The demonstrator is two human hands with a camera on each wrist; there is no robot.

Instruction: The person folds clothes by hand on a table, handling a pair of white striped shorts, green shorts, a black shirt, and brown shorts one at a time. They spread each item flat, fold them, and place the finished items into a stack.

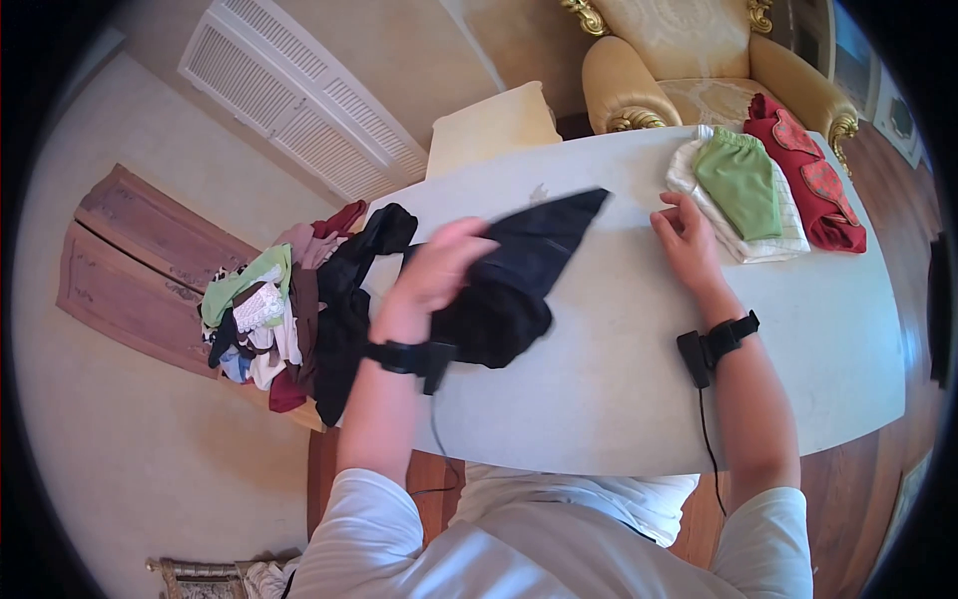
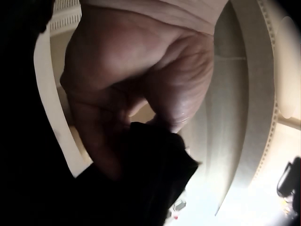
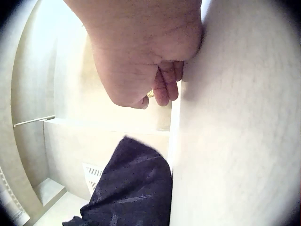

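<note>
My left hand [image 1: 444, 267] pinches a dark garment [image 1: 539, 240] between thumb and fingers; in the left wrist view the black cloth [image 2: 155, 165] bunches up under the fingertips. One pointed corner of it sticks out to the right over the white table, and a fuzzier black part hangs below the hand. What kind of garment it is, I cannot tell. My right hand [image 1: 687, 240] holds nothing, its fingers loosely bent, low over the table just left of a folded white garment [image 1: 788, 235]. In the right wrist view the dark cloth [image 3: 136, 183] stands beyond the right hand [image 3: 141, 61].
Green shorts [image 1: 738, 185] lie on the folded white garment, beside a folded red garment [image 1: 803, 170] with patterned patches. A heap of mixed clothes [image 1: 264, 309] piles up at the table's left end, black pieces nearest. Beyond the white table [image 1: 639, 379] stands a gold armchair [image 1: 699, 50].
</note>
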